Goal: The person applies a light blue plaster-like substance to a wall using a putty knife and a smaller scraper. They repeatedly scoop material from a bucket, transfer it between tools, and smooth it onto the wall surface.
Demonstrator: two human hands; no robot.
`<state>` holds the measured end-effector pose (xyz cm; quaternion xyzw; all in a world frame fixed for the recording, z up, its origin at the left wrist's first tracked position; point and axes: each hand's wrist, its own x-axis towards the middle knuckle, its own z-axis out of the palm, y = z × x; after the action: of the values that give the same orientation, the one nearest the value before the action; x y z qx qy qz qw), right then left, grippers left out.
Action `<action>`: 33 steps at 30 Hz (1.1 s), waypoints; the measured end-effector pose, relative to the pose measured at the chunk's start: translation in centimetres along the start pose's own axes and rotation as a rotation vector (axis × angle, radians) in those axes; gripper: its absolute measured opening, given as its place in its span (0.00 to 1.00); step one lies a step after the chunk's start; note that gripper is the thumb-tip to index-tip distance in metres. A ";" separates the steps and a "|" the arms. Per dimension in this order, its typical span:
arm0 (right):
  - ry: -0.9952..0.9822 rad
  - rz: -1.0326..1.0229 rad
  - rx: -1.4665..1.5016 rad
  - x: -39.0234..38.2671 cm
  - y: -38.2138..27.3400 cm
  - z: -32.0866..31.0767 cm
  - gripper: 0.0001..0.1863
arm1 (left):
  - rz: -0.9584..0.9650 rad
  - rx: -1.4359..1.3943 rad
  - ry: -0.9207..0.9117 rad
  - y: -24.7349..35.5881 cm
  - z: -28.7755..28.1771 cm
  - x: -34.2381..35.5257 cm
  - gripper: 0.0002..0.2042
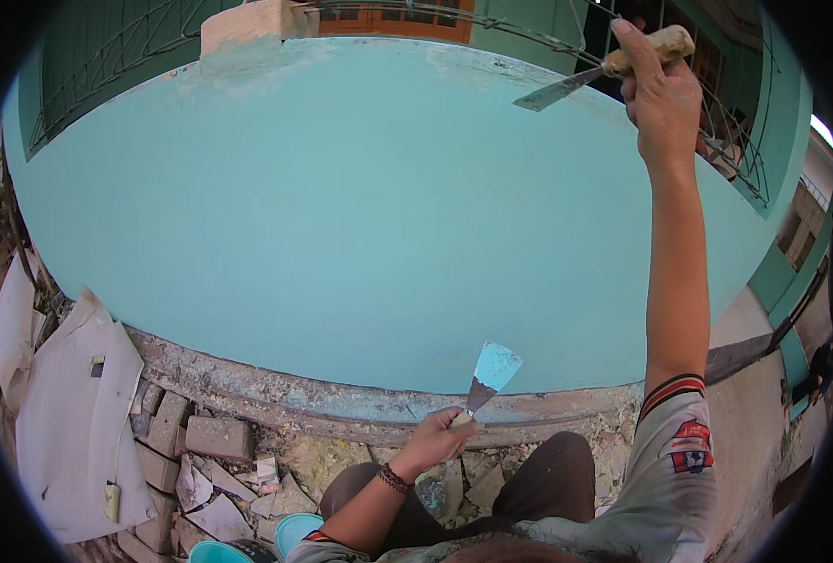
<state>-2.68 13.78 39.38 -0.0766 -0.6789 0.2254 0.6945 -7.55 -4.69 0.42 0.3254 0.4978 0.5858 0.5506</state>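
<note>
Raised toward the wall's upper right edge, my right hand (665, 103) grips the pale wooden handle of a putty knife (564, 89). Its metal blade points left, close to the top of the turquoise wall (370, 206); whether it touches cannot be told. Low in front of me, my left hand (432, 439) is closed round the handle of a second scraper (494, 371). Light blue paste covers the broad end of that blade, which points upward. A dark braided bracelet circles my left wrist.
Bricks (219, 438) and broken slabs litter the ground at the left, beside a large pale sheet (79, 422). A turquoise-filled bucket (218, 552) and a round lid or tub (296, 531) sit near my left arm. Wire bars (520, 38) run above the wall.
</note>
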 end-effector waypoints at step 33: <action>0.155 1.855 0.889 -32.9 15.8 -15.0 0.17 | 0.354 -0.238 1.015 10.7 0.9 -5.0 0.06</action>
<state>9.43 17.08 2.00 -0.3209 -0.1615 0.8978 0.2548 -9.25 -8.24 11.63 0.0164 0.5688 0.8051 0.1673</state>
